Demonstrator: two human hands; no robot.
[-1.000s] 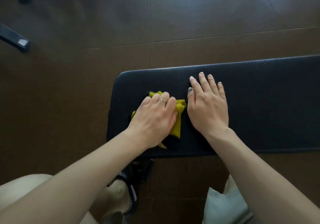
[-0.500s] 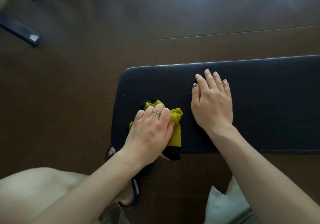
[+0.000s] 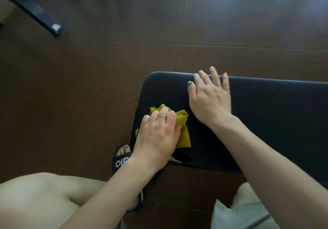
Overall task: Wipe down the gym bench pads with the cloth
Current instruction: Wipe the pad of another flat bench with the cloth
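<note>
The left hand [image 3: 156,136] has its grip closed around a crumpled yellow-green cloth [image 3: 182,129], pressing it onto the near left corner of the black textured padded bench [image 3: 276,115]. Just right of that grip, the right hand [image 3: 210,99] lies open and flat on the pad, fingers reaching its far edge, holding nothing.
</note>
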